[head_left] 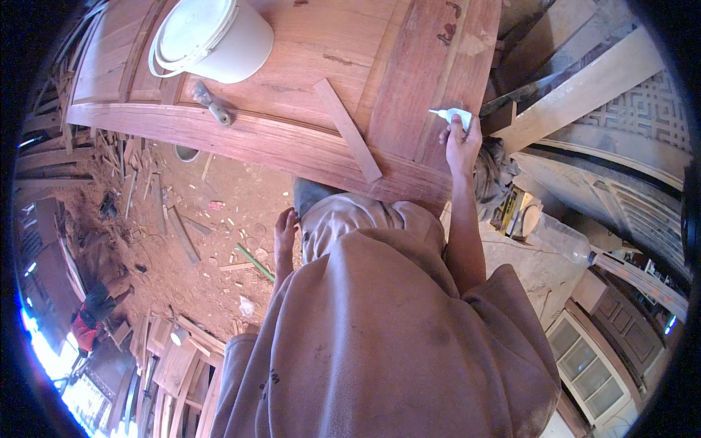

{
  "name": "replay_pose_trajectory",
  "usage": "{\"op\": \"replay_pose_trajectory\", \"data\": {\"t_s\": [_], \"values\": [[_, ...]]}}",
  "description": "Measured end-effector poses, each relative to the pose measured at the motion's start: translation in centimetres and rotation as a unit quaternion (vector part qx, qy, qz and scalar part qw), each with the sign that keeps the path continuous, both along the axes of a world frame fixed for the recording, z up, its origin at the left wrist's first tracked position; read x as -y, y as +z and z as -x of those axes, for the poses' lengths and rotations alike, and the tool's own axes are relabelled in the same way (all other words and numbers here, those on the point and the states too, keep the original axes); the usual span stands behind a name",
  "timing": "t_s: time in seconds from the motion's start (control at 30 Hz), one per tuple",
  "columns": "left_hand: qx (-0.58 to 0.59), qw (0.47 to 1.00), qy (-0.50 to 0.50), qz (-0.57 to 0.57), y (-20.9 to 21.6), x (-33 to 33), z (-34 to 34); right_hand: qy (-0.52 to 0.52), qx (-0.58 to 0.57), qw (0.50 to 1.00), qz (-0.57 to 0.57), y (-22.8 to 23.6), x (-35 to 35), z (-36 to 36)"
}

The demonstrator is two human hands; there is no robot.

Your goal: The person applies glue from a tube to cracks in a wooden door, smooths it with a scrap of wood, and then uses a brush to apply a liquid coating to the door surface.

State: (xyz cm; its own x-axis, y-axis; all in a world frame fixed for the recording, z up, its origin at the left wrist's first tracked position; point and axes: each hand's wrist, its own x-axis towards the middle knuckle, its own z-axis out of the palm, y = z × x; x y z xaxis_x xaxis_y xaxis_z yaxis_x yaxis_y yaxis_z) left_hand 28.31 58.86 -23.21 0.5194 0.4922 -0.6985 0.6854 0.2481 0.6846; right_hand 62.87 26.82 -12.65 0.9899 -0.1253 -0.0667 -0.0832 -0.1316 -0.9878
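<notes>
Gripping fingers, right: the right hand (pixel 461 142) is grasping a small white bottle (pixel 458 117) between thumb and fingers.
White bottle: it is lying nearly level above the right end of the panelled wooden piece (pixel 307 66), its thin nozzle pointing left; the hold is probably keeping the tip free while leaving the body easy to squeeze.
Left fingers: the left hand (pixel 285 233) is hanging low beside the thigh, fingers loosely bent and seemingly released, with nothing visible in them.
Wood strip: a thin loose strip (pixel 349 131) is lying aslant on the panelled piece, its near end close to the near edge, presumably staying within reach.
White bucket: the lidded bucket (pixel 244 47) is standing far left on the panelled piece, likely leaving the right end accessible.
Short tool: a greyish tool (pixel 213 106) is resting near the bucket; its exact kind is not showing clearly.
Floor: shavings and offcuts are littering the floor (pixel 241 171) at left.
</notes>
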Motion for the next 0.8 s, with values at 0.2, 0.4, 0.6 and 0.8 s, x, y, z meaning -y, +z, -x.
{"op": "replay_pose_trajectory", "data": {"t_s": [0.2,0.4,0.6,0.8], "values": [[-0.009,1.0,0.009,0.016,-0.1,0.3,1.3,0.006,0.009,1.0,0.004,-0.1,0.0,0.0],[0.026,0.999,0.008,0.027,0.3,1.1,0.4,0.007,0.002,1.0,0.007,0.2,-0.1,0.0],[0.019,1.0,-0.007,0.005,-0.1,1.1,0.3,0.013,0.002,1.0,0.02,0.2,-0.1,0.0],[0.011,1.0,-0.006,0.003,0.3,1.5,0.2,0.006,-0.004,1.0,0.01,-0.1,0.1,0.0]]}}
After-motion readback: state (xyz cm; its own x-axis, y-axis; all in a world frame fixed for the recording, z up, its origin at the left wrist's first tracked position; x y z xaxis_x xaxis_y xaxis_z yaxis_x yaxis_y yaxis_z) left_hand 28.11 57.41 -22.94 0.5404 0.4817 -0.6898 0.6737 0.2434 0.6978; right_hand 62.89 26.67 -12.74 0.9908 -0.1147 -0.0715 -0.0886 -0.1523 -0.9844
